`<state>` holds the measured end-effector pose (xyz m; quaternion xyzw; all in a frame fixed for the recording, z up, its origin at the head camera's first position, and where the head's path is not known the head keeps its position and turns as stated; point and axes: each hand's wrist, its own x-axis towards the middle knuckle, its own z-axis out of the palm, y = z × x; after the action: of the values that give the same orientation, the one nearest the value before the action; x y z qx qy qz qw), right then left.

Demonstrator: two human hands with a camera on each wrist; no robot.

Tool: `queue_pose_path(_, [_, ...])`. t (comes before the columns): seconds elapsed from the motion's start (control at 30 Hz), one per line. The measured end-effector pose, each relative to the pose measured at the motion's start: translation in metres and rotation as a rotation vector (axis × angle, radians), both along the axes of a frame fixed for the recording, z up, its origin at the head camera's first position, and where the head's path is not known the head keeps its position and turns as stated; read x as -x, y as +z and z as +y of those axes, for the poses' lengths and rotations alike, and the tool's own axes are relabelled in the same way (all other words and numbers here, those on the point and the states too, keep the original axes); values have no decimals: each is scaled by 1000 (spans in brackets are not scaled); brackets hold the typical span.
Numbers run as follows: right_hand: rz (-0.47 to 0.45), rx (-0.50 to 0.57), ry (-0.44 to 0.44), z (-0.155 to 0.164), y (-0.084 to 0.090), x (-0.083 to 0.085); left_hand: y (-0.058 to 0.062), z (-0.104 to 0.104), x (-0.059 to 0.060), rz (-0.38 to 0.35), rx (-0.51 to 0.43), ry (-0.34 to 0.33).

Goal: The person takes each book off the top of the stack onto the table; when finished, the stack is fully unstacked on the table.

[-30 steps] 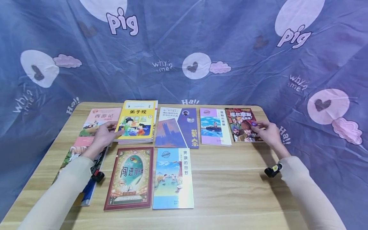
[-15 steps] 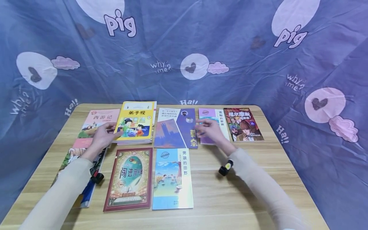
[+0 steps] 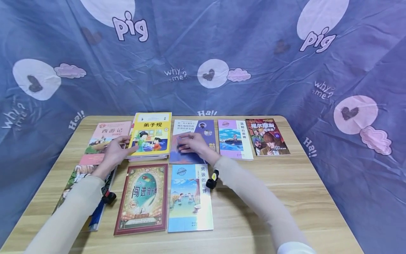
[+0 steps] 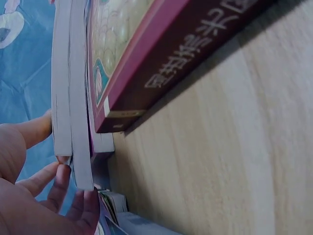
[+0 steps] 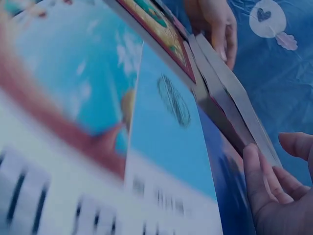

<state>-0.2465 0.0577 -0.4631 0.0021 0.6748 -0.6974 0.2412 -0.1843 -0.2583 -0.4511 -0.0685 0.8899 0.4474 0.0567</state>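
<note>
My left hand [image 3: 115, 151] is at the left edge of a yellow picture-cover book [image 3: 149, 135] on top of a small stack. In the left wrist view its thumb [image 4: 36, 131] lies on the cover side and its fingers curl under the edge, pinching that book. My right hand [image 3: 193, 144] hovers over a purple-and-white book [image 3: 177, 155], hiding part of its cover. Its fingertips point left toward the stack, and in the right wrist view they are right at the stack's edge, with the thumb [image 5: 296, 143] apart.
In front lie a red-bordered book [image 3: 141, 197] and a light-blue book [image 3: 187, 197]. A pink book [image 3: 111, 130] and other books partly under the left sleeve are at left. A lilac book [image 3: 234, 139] and a dark detective-cover book [image 3: 269, 137] stand at back right. A blue curtain [image 3: 203, 42] surrounds the wooden table [image 3: 285, 187].
My right hand has left the dark detective-cover book and swept left past the lilac book to above the purple-and-white book. My left hand stays at the yellow book.
</note>
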Motion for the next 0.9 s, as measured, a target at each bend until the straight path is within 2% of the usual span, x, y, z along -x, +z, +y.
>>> queue_pose_path(0.2, [-46, -4, 26, -27, 0, 0, -2, 5, 1, 19, 23, -22])
queue_pose_path(0.37, [-39, -30, -12, -39, -1, 1, -2, 7, 2, 27, 41, -27])
queue_pose_path(0.47, [-43, -11, -33, -41, -3, 4, -1, 7, 2, 25, 52, -27])
queue_pose_path(0.63, [-45, 32, -45, -32, -2, 7, 0, 7, 3, 6, 65, -11])
queue_pose_path(0.9, [-4, 67, -55, 3, 6, 1, -2, 0, 1, -33, 81, 9])
